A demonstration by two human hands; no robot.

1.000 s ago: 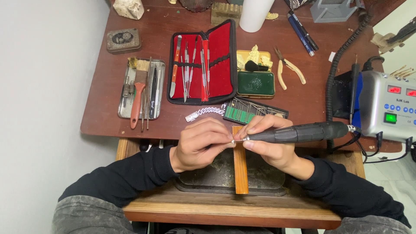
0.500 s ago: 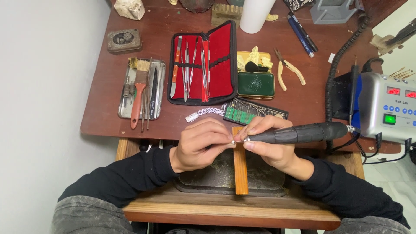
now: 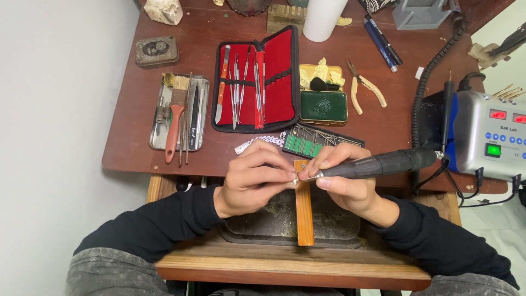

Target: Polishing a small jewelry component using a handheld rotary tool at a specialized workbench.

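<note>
Rotary handpiece [image 3: 378,163] lies in your right hand [image 3: 345,183], its dark body running out toward 3 o'clock where a cord leads to the grey control box [image 3: 490,140]. Your right fingers are pressed together around its front end, pen-style, with the tip pointing toward 9 o'clock. That tip meets a small workpiece [image 3: 296,178], too tiny to make out, which your left hand [image 3: 255,183] pinches between thumb and fingertips. Both hands meet over the top end of a narrow wooden peg [image 3: 304,214], which runs toward 6 o'clock across a dark tray [image 3: 274,222]. At 12 o'clock from your hands sits a bur rack [image 3: 315,143], and beyond it an open red-lined tool case [image 3: 257,82]. Pliers [image 3: 364,90] lie at 1 o'clock.
</note>
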